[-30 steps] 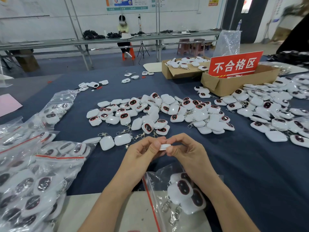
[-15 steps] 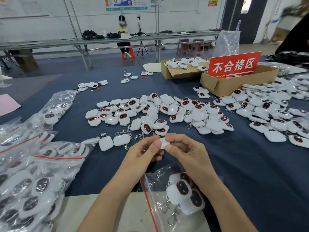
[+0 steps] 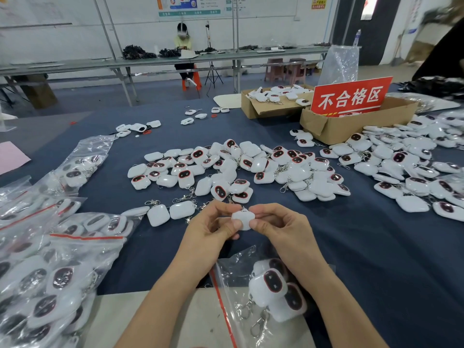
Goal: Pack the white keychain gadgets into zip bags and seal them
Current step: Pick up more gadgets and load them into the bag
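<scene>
Left hand (image 3: 213, 228) and right hand (image 3: 280, 228) both pinched one white rounded plastic keychain gadget (image 3: 243, 219) by the fingertips, above the dark blue cloth desk (image 3: 376, 259), dead centre. Clear zip bag (image 3: 227, 268) at 6 o'clock held a few gadgets and looked unsealed. Filled bags (image 3: 50, 259) lay at 8 o'clock. Loose piles (image 3: 238, 169) at 12 and 2 o'clock were unpacked. Plenty left, probably.

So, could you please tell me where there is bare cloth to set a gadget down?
Bare blue cloth lies right of the right hand, nearer than the right pile. A patch sits between the filled bags and the middle pile. Both piles are crowded.
</scene>
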